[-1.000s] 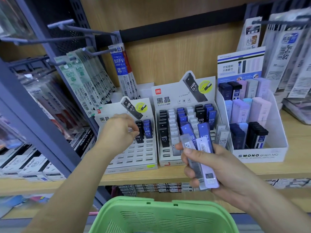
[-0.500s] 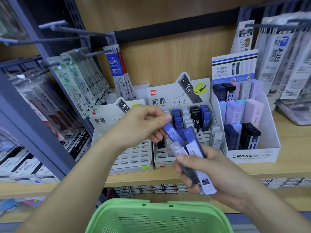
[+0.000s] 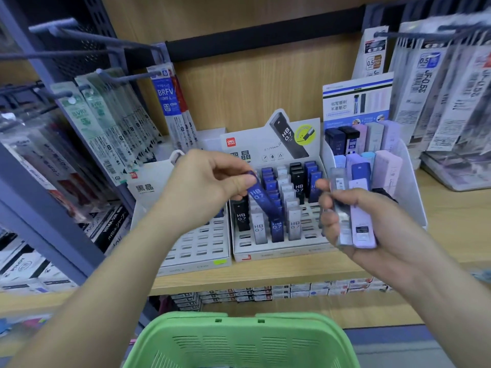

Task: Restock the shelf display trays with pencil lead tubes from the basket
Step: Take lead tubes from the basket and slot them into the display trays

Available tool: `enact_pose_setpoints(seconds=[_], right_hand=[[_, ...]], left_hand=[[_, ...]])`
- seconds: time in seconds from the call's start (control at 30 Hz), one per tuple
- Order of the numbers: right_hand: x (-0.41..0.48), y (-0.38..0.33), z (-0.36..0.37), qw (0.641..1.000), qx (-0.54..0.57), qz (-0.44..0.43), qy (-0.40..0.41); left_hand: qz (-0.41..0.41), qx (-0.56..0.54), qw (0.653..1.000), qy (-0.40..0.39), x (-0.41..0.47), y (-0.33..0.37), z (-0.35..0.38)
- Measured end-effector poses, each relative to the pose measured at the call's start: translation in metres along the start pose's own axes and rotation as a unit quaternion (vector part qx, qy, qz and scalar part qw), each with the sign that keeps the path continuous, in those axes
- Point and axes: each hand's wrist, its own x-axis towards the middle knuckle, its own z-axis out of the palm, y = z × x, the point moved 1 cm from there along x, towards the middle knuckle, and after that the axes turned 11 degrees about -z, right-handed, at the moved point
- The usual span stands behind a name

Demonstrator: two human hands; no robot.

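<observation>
My left hand [image 3: 204,187] pinches a blue HB 0.7 lead tube [image 3: 263,201] by its top end, tilted above the middle display tray [image 3: 279,249]. That tray holds rows of black, blue and clear tubes. My right hand [image 3: 353,216] grips a small bunch of lead tubes [image 3: 356,221], clear, blue and lilac, just right of the same tray. The left display tray [image 3: 202,245] shows mostly bare slots and is partly hidden by my left wrist. The green basket [image 3: 239,341] sits at the bottom centre, its inside out of view.
A white Mono box [image 3: 414,197] with pastel and dark lead cases stands right of the trays. Refill packs [image 3: 111,128] hang on pegs at left and more packs [image 3: 441,88] hang at upper right. The wooden shelf edge [image 3: 265,277] runs below the trays.
My left hand left the left tray, took a blue tube from the bunch in my right hand and pulled it away leftwards. My right hand shifted a little right.
</observation>
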Motion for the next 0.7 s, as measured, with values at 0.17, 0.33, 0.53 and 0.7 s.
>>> enact_pose_setpoints(seconds=[0.17, 0.33, 0.53, 0.7], right_hand=[[-0.002, -0.015, -0.005, 0.998, -0.027, -0.045, 0.033], [0.000, -0.034, -0.021, 0.994, -0.014, -0.057, 0.090], [0.001, -0.038, -0.039, 0.994, -0.005, -0.046, 0.104], [0.003, -0.037, -0.050, 0.995, -0.015, -0.043, 0.093]], left_hand=[[0.046, -0.055, 0.996, 0.047, 0.003, 0.001, 0.013], [0.066, -0.034, 0.994, 0.083, 0.025, 0.010, 0.038], [0.081, 0.180, 0.980, 0.028, 0.052, 0.013, 0.085], [0.063, 0.232, 0.971, -0.009, 0.063, 0.015, 0.097]])
